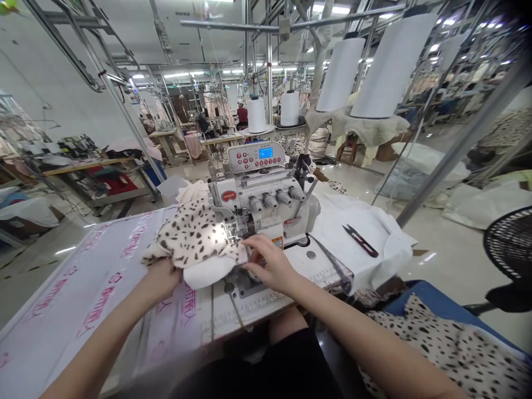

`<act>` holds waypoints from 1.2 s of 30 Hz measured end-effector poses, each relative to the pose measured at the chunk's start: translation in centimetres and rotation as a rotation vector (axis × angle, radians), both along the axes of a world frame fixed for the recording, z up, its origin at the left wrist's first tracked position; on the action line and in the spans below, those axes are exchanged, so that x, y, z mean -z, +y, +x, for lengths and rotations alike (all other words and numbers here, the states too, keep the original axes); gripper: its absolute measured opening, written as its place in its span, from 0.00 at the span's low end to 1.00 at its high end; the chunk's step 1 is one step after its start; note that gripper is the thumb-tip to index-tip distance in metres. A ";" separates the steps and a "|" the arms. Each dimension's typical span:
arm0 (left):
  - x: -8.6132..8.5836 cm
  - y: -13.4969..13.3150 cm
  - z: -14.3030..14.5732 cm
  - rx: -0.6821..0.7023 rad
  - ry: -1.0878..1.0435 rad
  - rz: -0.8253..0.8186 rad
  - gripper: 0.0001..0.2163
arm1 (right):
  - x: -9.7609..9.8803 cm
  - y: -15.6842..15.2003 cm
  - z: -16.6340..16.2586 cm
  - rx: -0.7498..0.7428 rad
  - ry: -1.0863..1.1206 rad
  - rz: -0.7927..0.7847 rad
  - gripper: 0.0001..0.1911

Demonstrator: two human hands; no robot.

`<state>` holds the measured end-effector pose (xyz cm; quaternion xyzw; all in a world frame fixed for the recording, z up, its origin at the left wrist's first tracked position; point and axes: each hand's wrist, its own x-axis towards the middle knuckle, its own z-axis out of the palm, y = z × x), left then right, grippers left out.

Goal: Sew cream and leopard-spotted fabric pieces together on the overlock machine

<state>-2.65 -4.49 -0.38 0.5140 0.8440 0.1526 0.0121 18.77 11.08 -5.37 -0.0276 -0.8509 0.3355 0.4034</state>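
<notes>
**Poster 1:** From the head view, the worry is the right hand (266, 263). It's narrow, fingers curled down on the cloth just beside the presser foot (235, 233) of the overlock machine (260, 199), though I can't tell if it's actually pinching. Fingertips that close could get nicked if the cloth gets pushed in carelessly.

**Poster 2:** Yeah, and the left hand (164, 280) sits on the bunched near edge of the leopard-spot fabric (193, 238), but I can't tell if it's gripping. That fabric is right at the foot, heaped up over a white knit layer (205, 274). Uneven feeding could pucker it or leave the layers misaligned.

**Poster 1:** Clutter's another risk. The red-handled thread snips (361, 240) lie on a white cloth (386, 249) right of the machine, where a sleeve could knock them. The pile of spotted fabric (449, 349) at near right could also slide down.

**Poster 2:** Nothing's blocking the hands, though the pink-printed plastic sheet (83, 277) on the left could let cloth slip. Two thread cones (256, 115) stand behind the machine, a black fan (511, 244) sits far right, and a co-worker (242, 114) is well off in the far rows.
</notes>
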 end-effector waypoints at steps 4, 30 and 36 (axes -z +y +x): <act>-0.4 -3.9 5.1 0.068 -0.024 -0.082 0.15 | -0.6 0.1 -0.3 -0.015 -0.035 0.117 0.19; 1.6 2.3 5.9 0.635 0.241 0.550 0.13 | 0.2 0.0 0.3 -0.036 0.082 0.074 0.16; 1.6 2.6 6.2 0.629 0.230 0.537 0.10 | 0.7 -0.1 -0.1 0.053 0.059 0.161 0.19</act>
